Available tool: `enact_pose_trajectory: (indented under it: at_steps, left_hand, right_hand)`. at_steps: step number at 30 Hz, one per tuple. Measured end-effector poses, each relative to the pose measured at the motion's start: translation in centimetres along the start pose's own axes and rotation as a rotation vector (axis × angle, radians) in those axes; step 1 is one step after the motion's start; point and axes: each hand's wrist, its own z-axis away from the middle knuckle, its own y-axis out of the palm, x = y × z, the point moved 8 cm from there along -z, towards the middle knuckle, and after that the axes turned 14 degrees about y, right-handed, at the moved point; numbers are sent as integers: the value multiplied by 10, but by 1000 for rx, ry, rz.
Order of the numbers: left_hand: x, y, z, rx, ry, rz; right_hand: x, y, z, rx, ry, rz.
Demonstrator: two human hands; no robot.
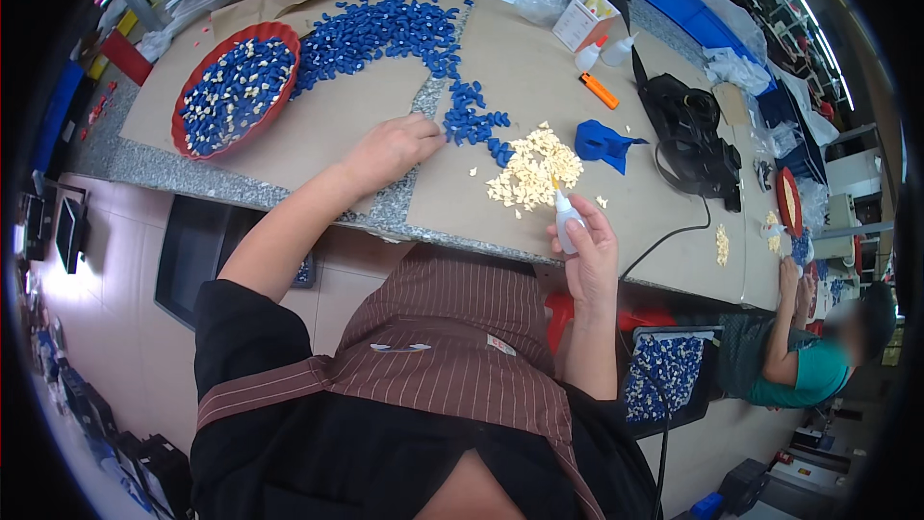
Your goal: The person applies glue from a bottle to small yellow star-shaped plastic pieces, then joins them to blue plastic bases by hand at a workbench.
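Observation:
My right hand (589,255) grips a small white squeeze bottle (566,215). Its thin nozzle points away from me, over the near part of a heap of small cream-coloured pieces (539,166). Just left of the small blue pieces (470,116) that trail down toward that heap, my left hand (397,147) rests low over the table with its fingers curled together. Whatever may be between those fingertips is hidden. A bigger spread of the same blue pieces lies farther off. On the left, a red fluted bowl (181,135) holds blue pieces with cream bits among them.
Right of the heap lie a crumpled blue piece (604,143), an orange lighter (599,91), two small bottles, a small box (584,21) and a black strapped device (683,111) with a cable. Below the table stands a tray of blue-and-cream pieces (664,376). A co-worker (804,366) sits at right.

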Motion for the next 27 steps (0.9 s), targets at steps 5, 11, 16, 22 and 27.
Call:
enact_pose_trajectory:
  at_steps: [5, 11, 16, 22, 27]
  left_hand:
    - [-11, -8, -3, -111, -172, 25]
    - [-49, 48, -9, -580, -786, 1448]
    - [-61, 60, -8, -540, -797, 1363]
    - [-61, 59, -9, -527, -786, 1326]
    - [-61, 61, -8, -504, -812, 1303]
  right_hand:
    - [-3, -14, -4, -12, -125, -233]
    - [-1, -4, -6, -78, -196, -276]
    - [-7, -2, -5, 0, -244, -205]
    - [-10, 4, 2, -98, -295, -30]
    - [-10, 2, 1, -115, -287, 2]
